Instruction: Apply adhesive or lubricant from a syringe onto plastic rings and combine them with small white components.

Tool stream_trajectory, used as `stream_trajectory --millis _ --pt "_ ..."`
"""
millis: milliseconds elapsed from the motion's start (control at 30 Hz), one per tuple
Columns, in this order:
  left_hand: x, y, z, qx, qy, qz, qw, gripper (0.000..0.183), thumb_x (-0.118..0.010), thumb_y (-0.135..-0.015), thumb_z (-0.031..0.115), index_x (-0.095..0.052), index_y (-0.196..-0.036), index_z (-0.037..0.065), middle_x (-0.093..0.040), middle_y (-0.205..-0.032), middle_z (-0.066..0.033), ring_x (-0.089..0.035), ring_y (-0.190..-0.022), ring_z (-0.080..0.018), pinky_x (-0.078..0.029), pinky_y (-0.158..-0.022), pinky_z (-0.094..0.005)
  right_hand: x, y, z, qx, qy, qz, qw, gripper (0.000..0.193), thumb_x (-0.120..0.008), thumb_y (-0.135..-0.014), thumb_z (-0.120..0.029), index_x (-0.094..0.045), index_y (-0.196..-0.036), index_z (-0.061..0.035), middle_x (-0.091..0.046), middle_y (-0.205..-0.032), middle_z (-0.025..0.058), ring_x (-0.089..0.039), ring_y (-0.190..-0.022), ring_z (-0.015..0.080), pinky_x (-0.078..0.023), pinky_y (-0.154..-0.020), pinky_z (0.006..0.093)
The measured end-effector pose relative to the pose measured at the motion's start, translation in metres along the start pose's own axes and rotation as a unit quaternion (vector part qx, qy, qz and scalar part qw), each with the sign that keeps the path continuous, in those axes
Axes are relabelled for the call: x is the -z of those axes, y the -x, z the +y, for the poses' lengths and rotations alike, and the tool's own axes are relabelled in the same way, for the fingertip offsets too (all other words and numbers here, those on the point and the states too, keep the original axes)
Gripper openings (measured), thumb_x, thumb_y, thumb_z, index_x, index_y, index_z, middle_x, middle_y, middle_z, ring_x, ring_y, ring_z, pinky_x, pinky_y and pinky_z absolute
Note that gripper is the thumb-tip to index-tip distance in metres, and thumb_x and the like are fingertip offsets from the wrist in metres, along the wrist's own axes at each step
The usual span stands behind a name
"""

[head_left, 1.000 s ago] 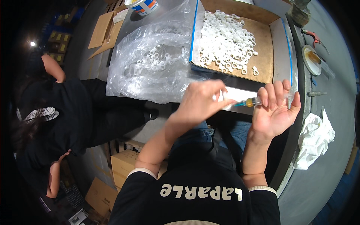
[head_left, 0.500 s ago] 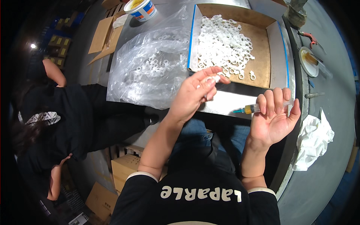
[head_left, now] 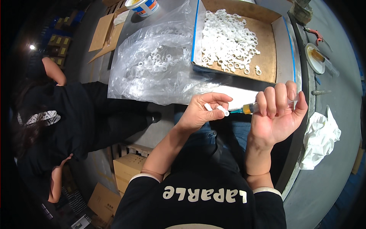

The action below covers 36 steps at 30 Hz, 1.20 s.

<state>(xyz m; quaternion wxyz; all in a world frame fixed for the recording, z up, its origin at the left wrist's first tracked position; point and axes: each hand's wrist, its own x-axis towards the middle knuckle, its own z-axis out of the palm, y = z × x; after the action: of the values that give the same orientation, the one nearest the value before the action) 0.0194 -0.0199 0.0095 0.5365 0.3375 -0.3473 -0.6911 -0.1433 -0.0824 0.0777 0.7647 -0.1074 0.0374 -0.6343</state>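
My left hand [head_left: 198, 113] is closed on small white plastic ring pieces; one ring piece [head_left: 223, 111] is pinched at the thumb and fingertips, while another white piece [head_left: 207, 107] shows among the curled fingers. In my right hand [head_left: 271, 118], palm up, the fingers wrap round a clear syringe [head_left: 249, 108] with amber fluid inside. Its teal tip [head_left: 236, 111] points left and is at the ring piece; whether they touch I cannot tell. Just beyond both hands stands a shallow cardboard box [head_left: 268, 51] with blue edges, holding a heap of white ring pieces [head_left: 230, 40].
A clear plastic bag [head_left: 129, 49] with more rings lies left of the box. Behind it is a white tub [head_left: 143, 7]. On the right surface are a crumpled white cloth [head_left: 320, 139], a plate [head_left: 309, 53] and a red-handled tool [head_left: 315, 34]. Another person [head_left: 65, 118] is at left.
My left hand has come down and nearer, away from the box edge, bringing the ring piece to the syringe tip. My right hand has shifted slightly left with the syringe.
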Motion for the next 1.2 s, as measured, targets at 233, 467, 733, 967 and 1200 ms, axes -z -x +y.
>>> stream_trajectory --millis 233,467,733,967,1200 --pt "0.007 0.001 -0.004 -0.031 -0.086 0.015 0.996 0.028 -0.079 -0.070 0.019 -0.061 -0.083 0.002 -0.060 -0.081 -0.0067 -0.055 -0.078 -0.0125 -0.043 -0.071 -0.0255 -0.001 0.004 0.002 -0.018 0.024 -0.031 0.999 0.031 -0.032 -0.092 -0.033 -0.040 -0.073 -0.0104 -0.029 -0.049 -0.0018 -0.023 -0.041 0.0102 -0.025 -0.041 0.0264" --pt "0.005 0.000 0.003 -0.035 -0.139 0.013 0.990 0.021 -0.079 -0.066 0.010 -0.063 -0.076 0.002 -0.063 -0.081 -0.0079 -0.057 -0.078 -0.0136 -0.044 -0.071 -0.0264 0.002 0.005 0.002 -0.025 0.050 -0.063 0.996 0.030 -0.032 -0.092 -0.032 -0.039 -0.072 -0.0103 -0.029 -0.048 -0.0014 -0.023 -0.040 0.0103 -0.023 -0.040 0.0260" --pt "0.009 -0.005 0.003 -0.062 -0.120 -0.041 0.990 0.020 -0.079 -0.064 0.006 -0.064 -0.077 0.003 -0.063 -0.081 -0.0099 -0.059 -0.076 -0.0158 -0.045 -0.068 -0.0273 0.012 -0.007 0.000 -0.102 -0.071 -0.033 0.992 0.026 -0.037 -0.092 -0.030 -0.044 -0.079 -0.0081 -0.030 -0.051 -0.0018 -0.024 -0.042 0.0097 -0.024 -0.041 0.0259" --pt "0.007 -0.019 0.021 -0.117 -0.152 -0.003 0.981 0.017 -0.075 -0.066 0.002 -0.065 -0.081 0.002 -0.063 -0.080 -0.0094 -0.059 -0.077 -0.0145 -0.045 -0.068 -0.0274 0.021 -0.014 -0.008 -0.102 -0.208 0.057 0.971 0.019 -0.045 -0.090 -0.023 -0.044 -0.089 -0.0045 -0.030 -0.057 -0.0004 -0.026 -0.046 0.0111 -0.024 -0.046 0.0269" --pt "0.005 -0.086 0.069 -0.280 -0.298 0.237 0.881 0.043 -0.064 -0.080 0.005 -0.049 -0.120 0.004 -0.053 -0.096 -0.0048 -0.048 -0.073 -0.0053 -0.042 -0.061 -0.0190 0.020 -0.010 -0.008 -0.073 -0.165 0.045 0.983 0.021 -0.043 -0.090 -0.026 -0.043 -0.084 -0.0061 -0.031 -0.056 0.0001 -0.027 -0.046 0.0118 -0.026 -0.047 0.0274"
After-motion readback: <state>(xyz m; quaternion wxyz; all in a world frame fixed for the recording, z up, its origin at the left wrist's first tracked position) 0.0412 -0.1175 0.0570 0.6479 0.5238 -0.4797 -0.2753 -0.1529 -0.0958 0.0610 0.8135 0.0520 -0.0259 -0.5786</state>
